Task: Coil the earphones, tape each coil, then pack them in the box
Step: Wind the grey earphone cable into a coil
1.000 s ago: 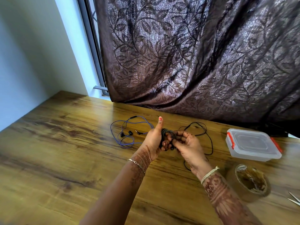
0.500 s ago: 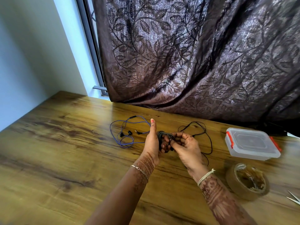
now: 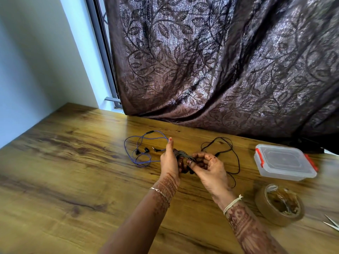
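Both hands are gripping one thin grey cord (image 3: 183, 154) above the table (image 3: 73, 180): the left hand (image 3: 169, 162) is holding the wound loops around its fingers, thumb up, while the right hand (image 3: 209, 168) is pinching the strands just beside it. Light, limp and springy, this coil is likely to unwind if released, so pinching across all loops looks safest. Blue earphones (image 3: 142, 149) are lying loose to the left, black earphones (image 3: 225, 154) to the right. Farther right, the closed box (image 3: 284, 162) is sitting beyond the tape roll (image 3: 279, 205); scissor tips (image 3: 332, 223) are showing at the edge.
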